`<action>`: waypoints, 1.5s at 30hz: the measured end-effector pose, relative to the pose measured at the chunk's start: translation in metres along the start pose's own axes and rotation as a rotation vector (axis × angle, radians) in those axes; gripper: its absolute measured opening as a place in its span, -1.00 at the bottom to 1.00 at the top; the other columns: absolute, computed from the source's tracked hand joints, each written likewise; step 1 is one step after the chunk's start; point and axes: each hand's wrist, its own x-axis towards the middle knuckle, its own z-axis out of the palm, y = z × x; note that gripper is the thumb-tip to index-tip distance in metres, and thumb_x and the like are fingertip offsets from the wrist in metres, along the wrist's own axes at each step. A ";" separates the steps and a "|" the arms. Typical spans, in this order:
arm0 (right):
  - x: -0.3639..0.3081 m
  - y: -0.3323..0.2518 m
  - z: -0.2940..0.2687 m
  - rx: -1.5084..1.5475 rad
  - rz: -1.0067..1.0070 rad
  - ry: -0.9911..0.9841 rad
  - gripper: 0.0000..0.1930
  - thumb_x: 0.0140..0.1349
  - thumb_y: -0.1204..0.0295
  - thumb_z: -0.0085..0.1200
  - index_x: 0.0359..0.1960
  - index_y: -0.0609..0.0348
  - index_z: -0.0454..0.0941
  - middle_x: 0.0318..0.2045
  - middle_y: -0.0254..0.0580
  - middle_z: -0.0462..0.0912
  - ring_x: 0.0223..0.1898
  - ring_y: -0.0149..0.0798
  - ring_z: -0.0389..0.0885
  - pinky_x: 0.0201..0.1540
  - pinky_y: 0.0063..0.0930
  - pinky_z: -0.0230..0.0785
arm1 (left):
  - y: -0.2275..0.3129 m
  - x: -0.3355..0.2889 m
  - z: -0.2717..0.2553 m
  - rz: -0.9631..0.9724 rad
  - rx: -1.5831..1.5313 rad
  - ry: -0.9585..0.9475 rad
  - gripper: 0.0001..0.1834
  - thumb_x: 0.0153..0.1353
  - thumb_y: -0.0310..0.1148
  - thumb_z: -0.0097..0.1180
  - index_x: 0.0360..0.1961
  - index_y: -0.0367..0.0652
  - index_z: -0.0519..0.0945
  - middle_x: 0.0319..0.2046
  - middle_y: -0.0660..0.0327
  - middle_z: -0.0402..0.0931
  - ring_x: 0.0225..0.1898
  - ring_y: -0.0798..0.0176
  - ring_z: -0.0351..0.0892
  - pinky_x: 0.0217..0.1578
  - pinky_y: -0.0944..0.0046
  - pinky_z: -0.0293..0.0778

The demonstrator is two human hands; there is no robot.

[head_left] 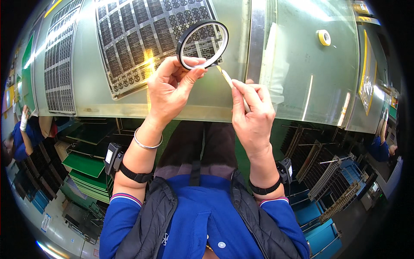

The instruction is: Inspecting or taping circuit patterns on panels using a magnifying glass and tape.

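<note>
My left hand (pixel 170 88) pinches a narrow roll of black tape (pixel 180 46) with a white core, held up on edge above the table. The fingers and thumb grip its lower rim. My right hand (pixel 255 108) holds a slim cream-coloured, pen-like tool (pixel 227 79) between thumb and fingers. Its yellowish tip meets, or nearly meets, a short dark bit at the bottom of the roll; whether they touch I cannot tell. Behind the roll lies a large film sheet (pixel 129 49) printed with dark circuit patterns and round shapes, flat on the glassy table (pixel 207 105).
Another patterned sheet (pixel 60 64) lies farther left. A yellow tape roll (pixel 323 38) rests at the right of the table. Below the near edge stand green boards (pixel 88 165) on the left and metal racks (pixel 330 177) on the right. Co-workers in blue (pixel 21 144) show at both sides.
</note>
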 end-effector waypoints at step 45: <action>0.160 0.075 -0.033 -0.292 0.166 0.026 -0.67 0.25 0.28 0.12 -0.04 0.21 0.49 -0.13 0.10 0.44 -0.07 0.00 0.39 0.03 -0.17 0.28 | 0.038 -0.007 0.000 -0.158 -0.023 0.266 -0.57 0.41 -0.38 -0.05 0.24 -0.35 0.37 -0.34 0.21 0.58 -0.30 0.40 0.51 -0.15 0.40 0.41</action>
